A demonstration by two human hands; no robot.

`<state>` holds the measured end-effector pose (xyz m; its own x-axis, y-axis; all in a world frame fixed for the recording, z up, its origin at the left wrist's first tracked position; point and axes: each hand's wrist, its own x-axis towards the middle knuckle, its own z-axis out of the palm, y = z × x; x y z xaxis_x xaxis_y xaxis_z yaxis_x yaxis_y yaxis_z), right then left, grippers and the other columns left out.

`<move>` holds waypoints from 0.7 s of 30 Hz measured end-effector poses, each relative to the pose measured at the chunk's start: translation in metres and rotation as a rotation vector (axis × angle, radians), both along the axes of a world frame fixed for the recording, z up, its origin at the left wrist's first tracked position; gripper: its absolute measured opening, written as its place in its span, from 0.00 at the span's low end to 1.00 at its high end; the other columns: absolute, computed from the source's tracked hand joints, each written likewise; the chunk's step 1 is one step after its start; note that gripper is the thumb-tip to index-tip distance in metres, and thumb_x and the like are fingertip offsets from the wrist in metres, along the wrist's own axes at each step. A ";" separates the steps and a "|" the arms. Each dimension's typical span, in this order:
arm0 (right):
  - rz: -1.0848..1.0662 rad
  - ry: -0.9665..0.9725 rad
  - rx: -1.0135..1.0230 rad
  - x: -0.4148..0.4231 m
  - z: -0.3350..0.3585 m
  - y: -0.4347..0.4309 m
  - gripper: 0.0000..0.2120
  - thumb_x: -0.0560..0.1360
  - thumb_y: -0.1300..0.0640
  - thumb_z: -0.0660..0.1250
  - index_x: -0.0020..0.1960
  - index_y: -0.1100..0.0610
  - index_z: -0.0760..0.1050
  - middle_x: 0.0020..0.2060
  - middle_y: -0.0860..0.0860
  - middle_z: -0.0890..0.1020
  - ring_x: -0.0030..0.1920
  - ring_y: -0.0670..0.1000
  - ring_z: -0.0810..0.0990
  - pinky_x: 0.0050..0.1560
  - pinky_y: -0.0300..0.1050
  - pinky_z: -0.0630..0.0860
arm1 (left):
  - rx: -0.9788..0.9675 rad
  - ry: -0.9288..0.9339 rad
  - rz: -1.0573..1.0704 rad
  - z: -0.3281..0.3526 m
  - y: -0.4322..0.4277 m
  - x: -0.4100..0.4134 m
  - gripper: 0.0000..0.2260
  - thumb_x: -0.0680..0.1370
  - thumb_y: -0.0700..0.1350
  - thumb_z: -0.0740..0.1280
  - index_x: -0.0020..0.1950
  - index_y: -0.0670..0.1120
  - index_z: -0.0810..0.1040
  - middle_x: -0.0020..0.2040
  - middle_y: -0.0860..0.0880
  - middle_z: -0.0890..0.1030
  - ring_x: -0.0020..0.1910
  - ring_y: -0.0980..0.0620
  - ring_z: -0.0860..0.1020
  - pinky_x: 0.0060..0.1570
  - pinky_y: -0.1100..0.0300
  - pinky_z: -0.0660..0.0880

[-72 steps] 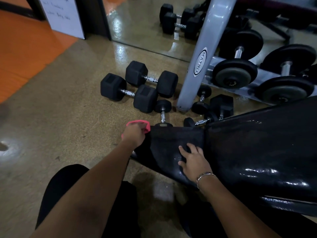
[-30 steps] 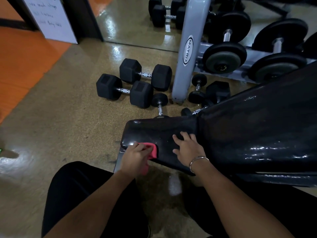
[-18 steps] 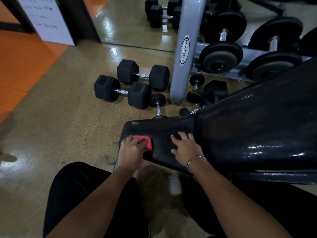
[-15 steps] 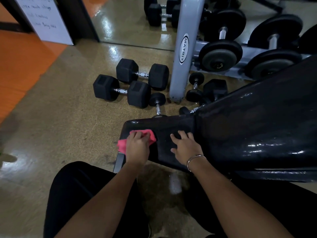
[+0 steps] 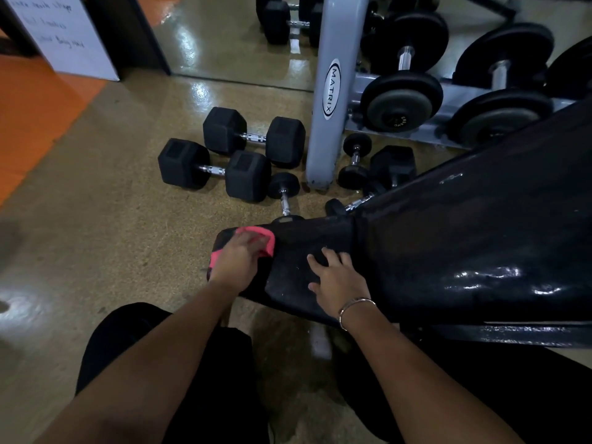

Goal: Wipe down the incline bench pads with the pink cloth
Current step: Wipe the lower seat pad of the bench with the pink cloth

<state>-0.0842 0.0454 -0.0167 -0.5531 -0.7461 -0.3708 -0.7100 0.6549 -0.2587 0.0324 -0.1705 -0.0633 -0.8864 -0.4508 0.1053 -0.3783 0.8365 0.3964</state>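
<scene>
We're over speckled tan gym floor (image 5: 96, 251), dumbbells (image 5: 214, 168) far, rack (image 5: 330, 91) behind. Our left hand (image 5: 238, 261) presses the pink cloth (image 5: 266, 240) flat on the seat pad (image 5: 307, 245)'s far-left corner; right hand (image 5: 339, 280) spread open, empty, near the back pad (image 5: 480, 238). Open floor left.
</scene>
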 end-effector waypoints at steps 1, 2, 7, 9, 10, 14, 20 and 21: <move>0.000 0.001 0.000 0.000 0.000 0.000 0.30 0.82 0.46 0.62 0.81 0.45 0.56 0.80 0.50 0.55 0.75 0.56 0.56 0.70 0.53 0.71 | 0.024 -0.052 0.080 0.002 -0.009 -0.012 0.17 0.72 0.32 0.68 0.58 0.45 0.84 0.58 0.44 0.82 0.58 0.40 0.78 0.59 0.50 0.77; 0.000 0.001 -0.001 0.000 0.000 -0.001 0.30 0.82 0.46 0.62 0.81 0.45 0.56 0.80 0.49 0.55 0.75 0.56 0.56 0.69 0.53 0.71 | 0.060 -0.077 0.122 0.005 -0.012 -0.026 0.16 0.72 0.32 0.67 0.55 0.45 0.84 0.56 0.45 0.83 0.57 0.40 0.78 0.56 0.50 0.77; -0.006 -0.022 -0.008 -0.002 0.000 0.002 0.30 0.83 0.46 0.61 0.81 0.44 0.55 0.81 0.48 0.54 0.76 0.55 0.55 0.68 0.51 0.73 | 0.095 0.013 -0.079 0.005 0.014 -0.024 0.17 0.74 0.31 0.68 0.59 0.44 0.84 0.59 0.47 0.83 0.59 0.46 0.78 0.63 0.54 0.74; -0.004 -0.032 -0.008 -0.002 0.001 0.002 0.29 0.83 0.46 0.61 0.81 0.44 0.55 0.81 0.48 0.54 0.76 0.55 0.55 0.69 0.51 0.72 | 0.065 0.001 -0.118 0.006 0.001 -0.014 0.17 0.74 0.32 0.68 0.61 0.45 0.83 0.61 0.46 0.83 0.61 0.44 0.78 0.64 0.54 0.73; -0.004 -0.031 -0.007 -0.002 0.002 0.001 0.29 0.83 0.46 0.61 0.81 0.44 0.56 0.81 0.48 0.54 0.76 0.55 0.55 0.69 0.51 0.72 | 0.057 -0.037 -0.094 0.007 -0.008 -0.020 0.16 0.75 0.33 0.68 0.60 0.46 0.84 0.60 0.46 0.83 0.60 0.43 0.79 0.62 0.53 0.75; -0.001 -0.034 0.015 -0.003 0.003 0.000 0.30 0.83 0.46 0.61 0.81 0.44 0.55 0.80 0.48 0.54 0.76 0.55 0.55 0.70 0.51 0.71 | 0.114 -0.060 -0.016 0.020 0.007 -0.056 0.11 0.75 0.34 0.66 0.50 0.47 0.84 0.51 0.47 0.84 0.52 0.43 0.80 0.50 0.56 0.75; 0.004 -0.091 0.004 -0.008 0.003 0.003 0.31 0.82 0.48 0.64 0.81 0.44 0.56 0.81 0.47 0.55 0.77 0.54 0.56 0.71 0.50 0.70 | 0.065 -0.045 -0.199 0.005 -0.010 -0.025 0.18 0.75 0.32 0.67 0.61 0.46 0.83 0.62 0.47 0.82 0.64 0.48 0.75 0.69 0.60 0.66; 0.020 -0.096 0.016 -0.010 0.006 0.003 0.31 0.81 0.50 0.65 0.81 0.45 0.57 0.81 0.48 0.56 0.76 0.55 0.57 0.72 0.49 0.69 | 0.060 -0.074 -0.141 0.006 -0.014 -0.035 0.16 0.76 0.33 0.66 0.59 0.47 0.84 0.60 0.48 0.83 0.62 0.46 0.77 0.67 0.57 0.70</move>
<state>-0.0944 0.0481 -0.0111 -0.4995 -0.7499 -0.4337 -0.6953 0.6457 -0.3156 -0.0027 -0.1844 -0.0570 -0.9457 -0.3247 0.0145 -0.2885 0.8592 0.4226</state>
